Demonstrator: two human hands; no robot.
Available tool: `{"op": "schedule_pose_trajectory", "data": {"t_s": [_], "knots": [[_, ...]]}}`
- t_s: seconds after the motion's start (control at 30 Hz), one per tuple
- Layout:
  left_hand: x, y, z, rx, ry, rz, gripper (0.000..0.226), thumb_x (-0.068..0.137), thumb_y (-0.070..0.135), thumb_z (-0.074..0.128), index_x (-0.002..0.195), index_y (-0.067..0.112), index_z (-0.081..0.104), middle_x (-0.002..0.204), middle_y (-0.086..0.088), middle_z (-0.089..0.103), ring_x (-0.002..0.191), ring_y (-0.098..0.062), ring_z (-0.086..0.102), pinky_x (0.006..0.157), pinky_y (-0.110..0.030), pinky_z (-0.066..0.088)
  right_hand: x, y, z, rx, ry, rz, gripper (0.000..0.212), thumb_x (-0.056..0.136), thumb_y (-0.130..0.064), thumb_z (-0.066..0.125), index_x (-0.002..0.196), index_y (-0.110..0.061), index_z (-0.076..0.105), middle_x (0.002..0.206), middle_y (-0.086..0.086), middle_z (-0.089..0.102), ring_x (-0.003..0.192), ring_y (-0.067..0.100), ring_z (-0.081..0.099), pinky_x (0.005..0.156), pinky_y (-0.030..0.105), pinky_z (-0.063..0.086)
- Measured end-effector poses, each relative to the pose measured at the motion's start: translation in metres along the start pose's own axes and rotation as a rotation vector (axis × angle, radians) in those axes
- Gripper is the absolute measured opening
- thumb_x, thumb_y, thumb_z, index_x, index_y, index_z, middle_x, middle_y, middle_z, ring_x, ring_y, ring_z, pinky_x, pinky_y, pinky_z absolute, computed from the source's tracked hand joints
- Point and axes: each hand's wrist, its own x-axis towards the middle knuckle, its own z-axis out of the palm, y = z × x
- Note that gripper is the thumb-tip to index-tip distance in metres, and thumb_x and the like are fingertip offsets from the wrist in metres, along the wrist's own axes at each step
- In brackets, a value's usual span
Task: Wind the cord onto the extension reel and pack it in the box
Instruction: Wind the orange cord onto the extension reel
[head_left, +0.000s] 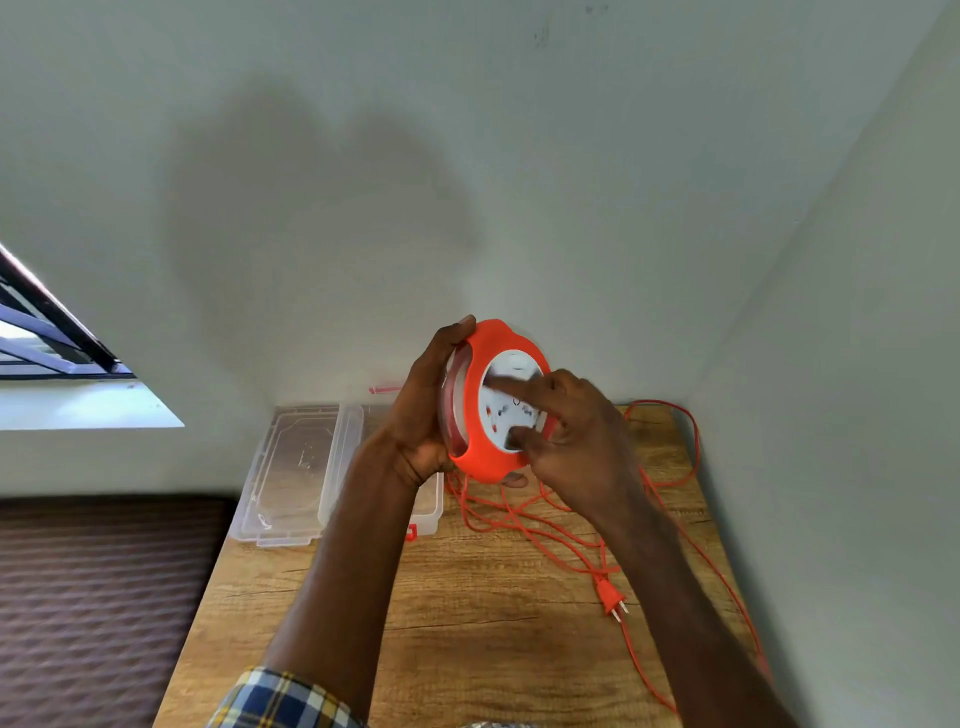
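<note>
The orange extension reel (485, 343) with a white socket face is held up above the wooden table (467, 623). My left hand (423, 410) grips its left rim, thumb over the top edge. On the white centre disc rests my right hand (566, 421), index finger and thumb pressed against the face. The orange cord (550, 525) hangs from the reel and lies in loose loops on the table, running off along the right edge. Its plug (609, 597) lies on the table. A clear plastic box (431, 512) sits behind my left arm, largely hidden.
A clear lid (291, 467) lies flat at the table's back left beside the box. White walls close the back and the right side. A window (47, 338) is at the left. Dark patterned fabric (93, 597) lies below the table's left edge.
</note>
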Motion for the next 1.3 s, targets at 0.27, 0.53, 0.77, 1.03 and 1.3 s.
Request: {"op": "schedule_pose_trajectory", "data": {"t_s": [0.27,0.53,0.77,1.03,1.3], "knots": [[-0.001,-0.003,0.002,-0.037,0.01,0.034,0.067,0.099,0.063,0.052,0.136,0.009,0.066,0.129,-0.018,0.067,0.113,-0.036,0.066,0.104,-0.05,0.052,0.004,-0.014,0.001,-0.018,0.208,0.186,0.047,0.089,-0.072,0.059,0.123,-0.04,0.066,0.068,-0.016,0.065,0.06,-0.001,0.062,0.055,0.023,0.049],[-0.003,-0.001,-0.004,-0.047,-0.029,-0.011,0.068,0.097,0.067,0.053,0.136,0.012,0.064,0.126,-0.016,0.067,0.109,-0.034,0.067,0.098,-0.049,0.055,0.006,0.014,-0.019,-0.072,-0.149,-0.172,0.078,0.091,0.0,0.066,0.141,-0.057,0.049,0.144,-0.021,0.044,0.118,0.007,0.043,0.077,0.028,0.054],[0.0,-0.003,-0.01,-0.031,-0.088,-0.074,0.066,0.097,0.068,0.054,0.129,0.014,0.074,0.121,-0.015,0.074,0.106,-0.033,0.072,0.096,-0.05,0.057,0.004,0.014,-0.015,-0.052,-0.177,-0.172,0.066,0.087,-0.008,0.075,0.132,-0.054,0.06,0.142,-0.011,0.052,0.114,0.009,0.042,0.081,0.025,0.05],[0.001,-0.002,-0.005,-0.002,-0.013,-0.005,0.062,0.095,0.066,0.055,0.124,0.015,0.076,0.118,-0.015,0.073,0.102,-0.032,0.072,0.092,-0.048,0.06,-0.002,0.003,-0.003,-0.093,-0.004,-0.096,0.064,0.085,-0.02,0.071,0.134,-0.059,0.054,0.133,-0.016,0.063,0.109,0.012,0.05,0.074,0.034,0.057],[-0.002,-0.005,-0.001,-0.034,-0.015,0.026,0.072,0.099,0.065,0.049,0.143,0.01,0.062,0.138,-0.021,0.062,0.124,-0.04,0.06,0.112,-0.056,0.044,0.003,-0.02,0.002,0.019,0.196,0.202,0.059,0.078,-0.083,0.061,0.123,-0.046,0.066,0.063,-0.019,0.063,0.064,0.003,0.064,0.058,0.024,0.049]]}}
